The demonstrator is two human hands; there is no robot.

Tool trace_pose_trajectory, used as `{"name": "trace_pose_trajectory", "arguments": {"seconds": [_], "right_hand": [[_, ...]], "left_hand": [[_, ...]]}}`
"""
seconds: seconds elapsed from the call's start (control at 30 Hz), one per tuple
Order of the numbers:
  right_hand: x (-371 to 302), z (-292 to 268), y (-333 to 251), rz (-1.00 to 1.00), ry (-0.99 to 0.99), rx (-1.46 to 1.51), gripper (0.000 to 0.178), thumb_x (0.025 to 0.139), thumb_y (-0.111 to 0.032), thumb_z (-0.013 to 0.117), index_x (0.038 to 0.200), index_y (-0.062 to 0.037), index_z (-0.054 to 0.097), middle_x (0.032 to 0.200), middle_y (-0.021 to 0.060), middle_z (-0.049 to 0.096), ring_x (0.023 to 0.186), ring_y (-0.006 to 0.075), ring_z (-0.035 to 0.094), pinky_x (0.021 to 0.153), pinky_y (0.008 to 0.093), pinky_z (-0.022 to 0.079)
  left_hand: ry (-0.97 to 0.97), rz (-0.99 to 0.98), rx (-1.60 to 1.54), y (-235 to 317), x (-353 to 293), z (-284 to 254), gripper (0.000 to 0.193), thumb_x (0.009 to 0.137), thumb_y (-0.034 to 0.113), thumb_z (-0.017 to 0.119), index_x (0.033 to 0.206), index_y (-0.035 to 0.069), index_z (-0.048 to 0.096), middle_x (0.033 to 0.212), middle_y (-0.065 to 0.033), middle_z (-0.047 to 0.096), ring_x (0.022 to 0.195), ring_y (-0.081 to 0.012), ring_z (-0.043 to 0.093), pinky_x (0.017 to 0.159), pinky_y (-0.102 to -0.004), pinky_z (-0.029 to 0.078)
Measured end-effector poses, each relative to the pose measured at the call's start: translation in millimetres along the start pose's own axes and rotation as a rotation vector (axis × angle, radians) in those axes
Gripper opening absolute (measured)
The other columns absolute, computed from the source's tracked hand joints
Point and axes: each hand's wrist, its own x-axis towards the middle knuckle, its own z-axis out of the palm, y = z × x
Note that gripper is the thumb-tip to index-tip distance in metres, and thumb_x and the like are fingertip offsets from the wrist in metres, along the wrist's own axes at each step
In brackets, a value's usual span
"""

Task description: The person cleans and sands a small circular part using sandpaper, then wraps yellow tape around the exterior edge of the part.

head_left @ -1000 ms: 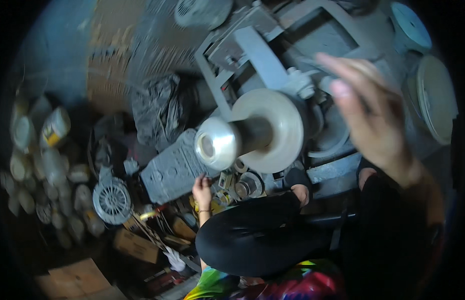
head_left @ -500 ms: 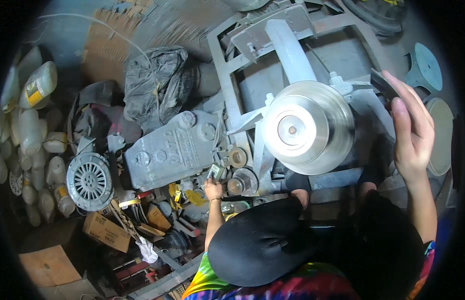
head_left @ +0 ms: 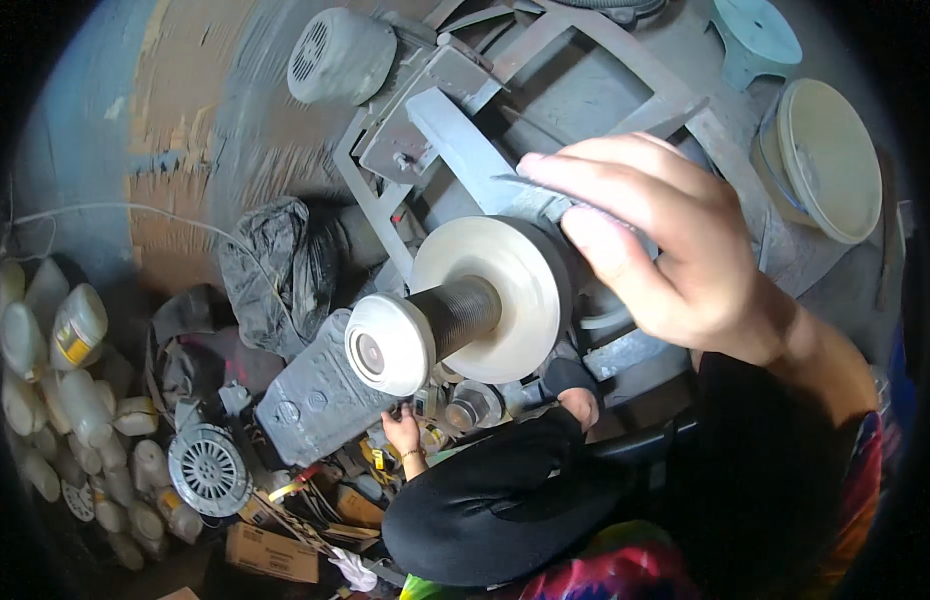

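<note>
My right hand (head_left: 675,230) is raised in front of the machine, thumb and fingers pinching a thin, flat grey piece (head_left: 545,187). Just left of it stands a shiny metal disc (head_left: 530,300), with a ribbed dark cylinder (head_left: 465,315) sticking out of it toward a pale round end cap (head_left: 390,345). Low on the left, beside my knee, my left hand (head_left: 401,432) reaches to a small grey box (head_left: 426,402). Its fingertips are at the box's edge; whether they grip anything is too small to make out.
A grey metal frame (head_left: 350,180) with a motor (head_left: 343,55) is behind the disc. Plastic bottles (head_left: 85,405) crowd the far left, near a round vented grey motor cover (head_left: 209,468). A white bucket (head_left: 830,160) and a blue stool (head_left: 755,40) are at right.
The view has shifted, and the disc now shows from the side with its ribbed cylinder. My right hand has come left and closer with the flat piece. My left hand remains by the small box.
</note>
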Motion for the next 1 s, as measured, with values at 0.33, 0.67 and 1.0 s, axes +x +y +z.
{"name": "trace_pose_trajectory", "arguments": {"seconds": [0.33,0.67,1.0], "right_hand": [[-1,2,-8,0.002,0.097,0.179,0.028,0.084,0.001,0.066,0.111,0.0080,0.066,0.089,0.0201,0.070,0.073,0.0334,0.068,0.070,0.0382,0.054],[7,6,-11,0.024,0.136,0.153,0.017,0.089,-0.008,0.066,0.102,0.0026,0.068,0.085,0.0194,0.071,0.072,0.0333,0.070,0.065,0.0377,0.057],[32,21,-24,-0.073,-0.106,0.059,0.015,0.087,-0.006,0.067,0.100,0.0026,0.068,0.086,0.0197,0.070,0.076,0.0359,0.069,0.068,0.0392,0.056]], "left_hand": [[-0.046,0.532,-0.781,300,-35,-208,0.020,0.102,0.019,0.056,0.102,0.000,0.064,0.088,-0.0075,0.066,0.080,-0.0144,0.060,0.073,-0.0283,0.051],[-1.133,1.835,-0.266,426,-177,-238,0.034,0.095,0.032,0.061,0.101,0.000,0.068,0.088,-0.0111,0.067,0.080,-0.0278,0.066,0.075,-0.0366,0.053],[-1.393,1.858,-0.368,420,-208,-237,0.026,0.090,0.029,0.060,0.098,0.005,0.066,0.094,-0.0105,0.063,0.086,-0.0276,0.064,0.075,-0.0389,0.051]]}}
